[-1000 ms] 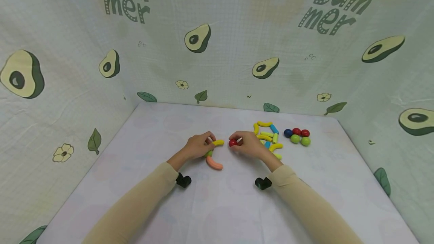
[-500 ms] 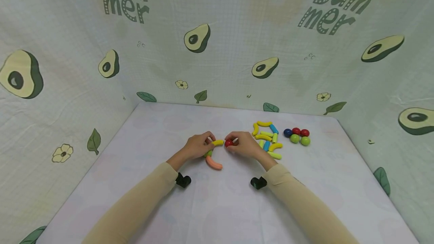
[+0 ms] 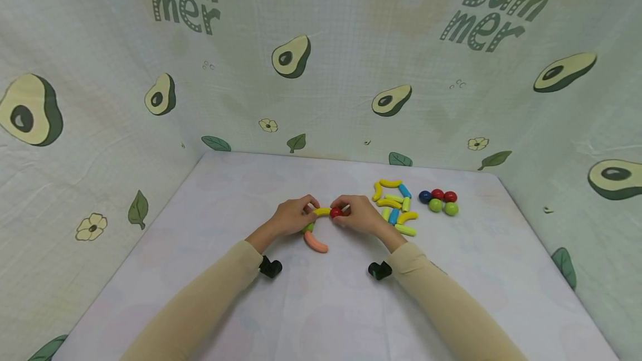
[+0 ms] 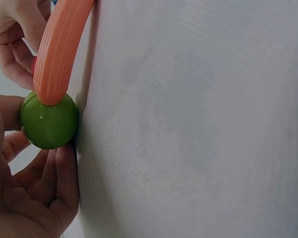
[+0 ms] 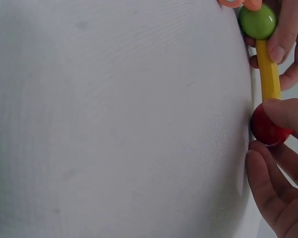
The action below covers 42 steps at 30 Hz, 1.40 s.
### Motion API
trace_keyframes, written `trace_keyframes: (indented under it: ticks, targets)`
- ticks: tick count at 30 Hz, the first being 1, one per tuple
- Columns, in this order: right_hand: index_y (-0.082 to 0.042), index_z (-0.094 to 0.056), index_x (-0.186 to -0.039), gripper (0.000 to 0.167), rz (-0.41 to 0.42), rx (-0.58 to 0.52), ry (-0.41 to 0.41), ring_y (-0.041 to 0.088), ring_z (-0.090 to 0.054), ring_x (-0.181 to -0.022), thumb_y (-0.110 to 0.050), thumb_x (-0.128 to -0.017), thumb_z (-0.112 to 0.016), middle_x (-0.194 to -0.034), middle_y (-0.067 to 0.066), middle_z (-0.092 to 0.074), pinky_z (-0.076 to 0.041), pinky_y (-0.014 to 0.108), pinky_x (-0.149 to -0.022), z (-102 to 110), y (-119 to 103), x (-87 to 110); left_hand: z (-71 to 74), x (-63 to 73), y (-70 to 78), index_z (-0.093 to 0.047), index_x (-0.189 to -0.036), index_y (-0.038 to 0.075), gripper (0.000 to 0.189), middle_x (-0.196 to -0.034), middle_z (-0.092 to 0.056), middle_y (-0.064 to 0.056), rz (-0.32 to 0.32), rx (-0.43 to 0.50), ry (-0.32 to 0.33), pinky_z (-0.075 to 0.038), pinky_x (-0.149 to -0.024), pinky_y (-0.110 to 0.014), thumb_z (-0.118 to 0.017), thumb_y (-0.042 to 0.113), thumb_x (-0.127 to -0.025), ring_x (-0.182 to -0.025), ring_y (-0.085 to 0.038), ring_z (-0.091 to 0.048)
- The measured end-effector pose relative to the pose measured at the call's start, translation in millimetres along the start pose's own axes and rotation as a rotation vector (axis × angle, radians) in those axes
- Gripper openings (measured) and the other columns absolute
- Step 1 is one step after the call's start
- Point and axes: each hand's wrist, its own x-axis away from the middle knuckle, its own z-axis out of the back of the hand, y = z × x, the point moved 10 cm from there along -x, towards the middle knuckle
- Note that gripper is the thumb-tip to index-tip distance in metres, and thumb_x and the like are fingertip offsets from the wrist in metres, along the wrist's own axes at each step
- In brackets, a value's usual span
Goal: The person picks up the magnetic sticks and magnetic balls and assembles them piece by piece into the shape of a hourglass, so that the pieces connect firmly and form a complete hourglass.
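My left hand (image 3: 295, 216) grips a curved yellow toy rod (image 3: 322, 211) close to a green ball (image 4: 48, 123) on the rod's end. Thumb and fingers lie around that joint in both wrist views. From the ball a curved, ribbed coral rod (image 4: 63, 52) runs off towards the front right in the head view. My right hand (image 3: 360, 215) pinches a glossy red ball (image 5: 268, 126) between thumb and fingers. The red ball sits right at the free end of the yellow rod (image 5: 268, 74). The pieces lie low over the white tabletop.
To the right of my right hand, short rods in yellow, blue and lime, among them a blue rod (image 3: 404, 190), form a looped figure. Further right sits a cluster of balls, including a dark blue ball (image 3: 425, 196). Printed cloth walls (image 3: 341, 127) enclose the table (image 3: 321, 305).
My right hand has moved left with the red ball, closing the gap to the yellow rod's end. The left hand and its pieces have stayed in place.
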Motion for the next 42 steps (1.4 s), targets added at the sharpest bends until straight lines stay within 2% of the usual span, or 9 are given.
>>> trace_keyframes:
  ticks: [5,10,18,23,28,34,42]
  targets:
    - [-0.012,-0.074,-0.125,0.03,0.003,0.007,-0.001,0.019,-0.066,-0.094,-0.015,-0.096,-0.081,-0.12,0.007,-0.073,-0.06,0.034,-0.089,-0.6,-0.7,-1.2,1.5,1.1,5.3,-0.07,-0.134,0.025,0.03,-0.112,-0.073,-0.003,-0.043,-0.035,-0.003,-0.055,-0.086,-0.04,-0.066,0.027,-0.104,-0.095,-0.018,-0.065]
    - [-0.012,-0.075,-0.125,0.03,-0.002,0.01,0.0,0.018,-0.067,-0.093,-0.015,-0.096,-0.081,-0.12,0.008,-0.074,-0.06,0.034,-0.088,-0.1,-1.6,-3.0,2.8,2.1,9.4,-0.07,-0.133,0.021,0.029,-0.109,-0.073,-0.004,-0.075,-0.021,0.011,-0.055,-0.081,-0.037,-0.066,0.023,-0.104,-0.091,-0.017,-0.065]
    - [-0.01,-0.074,-0.124,0.03,0.001,0.011,0.004,0.018,-0.07,-0.095,-0.012,-0.095,-0.081,-0.119,0.009,-0.074,-0.061,0.035,-0.088,-0.8,-4.0,-5.6,3.9,4.8,11.6,-0.07,-0.127,0.015,0.024,-0.107,-0.074,-0.005,-0.072,0.029,0.019,-0.055,-0.076,-0.031,-0.067,0.022,-0.104,-0.086,-0.014,-0.065]
    - [-0.009,-0.074,-0.125,0.03,-0.005,0.002,0.013,0.02,-0.071,-0.097,-0.011,-0.095,-0.081,-0.12,0.009,-0.074,-0.062,0.036,-0.09,-1.4,-4.8,-9.6,4.4,6.3,10.8,-0.07,-0.13,0.015,0.028,-0.108,-0.075,-0.004,-0.069,0.041,0.017,-0.057,-0.078,-0.031,-0.069,0.02,-0.103,-0.089,-0.014,-0.067]
    - [-0.01,-0.074,-0.124,0.03,-0.022,0.005,0.021,0.02,-0.07,-0.098,-0.01,-0.095,-0.081,-0.12,0.009,-0.074,-0.062,0.036,-0.09,-1.4,-4.1,-11.0,2.5,6.7,12.9,-0.068,-0.138,0.018,0.037,-0.117,-0.073,-0.007,-0.087,0.036,-0.022,-0.057,-0.081,-0.034,-0.072,0.02,-0.101,-0.092,-0.016,-0.066]
    - [-0.01,-0.074,-0.123,0.029,-0.025,0.014,0.028,0.021,-0.071,-0.097,-0.01,-0.095,-0.081,-0.119,0.009,-0.074,-0.062,0.036,-0.089,-1.2,-5.9,-12.0,0.4,5.8,14.0,-0.068,-0.135,0.015,0.034,-0.124,-0.072,-0.006,-0.101,0.026,-0.022,-0.054,-0.09,-0.038,-0.071,0.023,-0.102,-0.099,-0.017,-0.063]
    - [-0.008,-0.074,-0.124,0.03,-0.007,0.007,0.03,0.022,-0.072,-0.098,-0.009,-0.094,-0.081,-0.119,0.011,-0.074,-0.062,0.036,-0.09,-2.0,-9.4,-12.0,-0.8,6.6,15.3,-0.068,-0.132,0.014,0.029,-0.114,-0.073,-0.004,-0.119,0.056,-0.021,-0.055,-0.075,-0.029,-0.069,0.024,-0.104,-0.085,-0.013,-0.065]
